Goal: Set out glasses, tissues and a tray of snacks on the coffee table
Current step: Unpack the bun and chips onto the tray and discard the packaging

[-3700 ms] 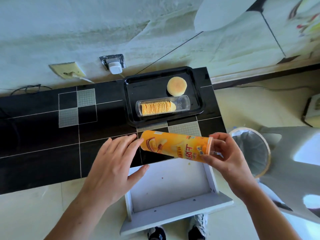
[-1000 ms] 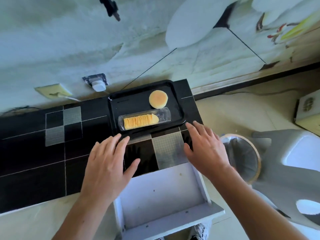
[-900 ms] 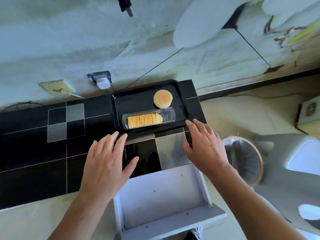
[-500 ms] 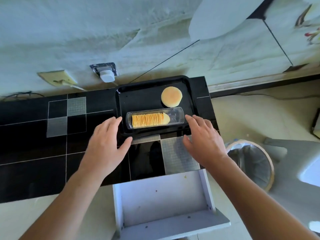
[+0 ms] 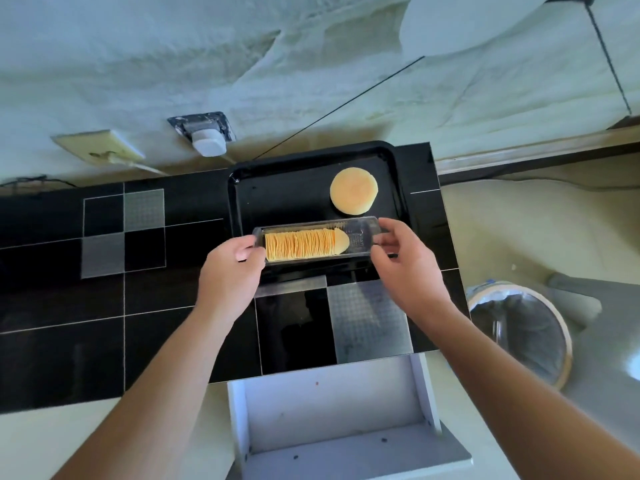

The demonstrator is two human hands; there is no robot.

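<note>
Chips [image 5: 304, 244] stand stacked on edge in a clear plastic sleeve [image 5: 360, 237], and we hold that sleeve by its two ends. Our left hand [image 5: 230, 271] pinches the left end, fingers curled around it with the thumb on the near side. Our right hand [image 5: 405, 268] grips the right end, index finger along the far edge and thumb at the near edge. The sleeve lies lengthwise over the near part of the black tray [image 5: 277, 199]; we cannot tell whether it rests on the tray or is slightly raised. A round golden bun [image 5: 353, 190] sits on the tray just behind the sleeve's right half. The tray sits at the far right end of the black tiled tabletop [image 5: 104, 306], against the pale wall. Below our forearms a white drawer [image 5: 332, 410] stands pulled out. To its right, on the floor, is a lined bin [image 5: 523, 334].
</note>
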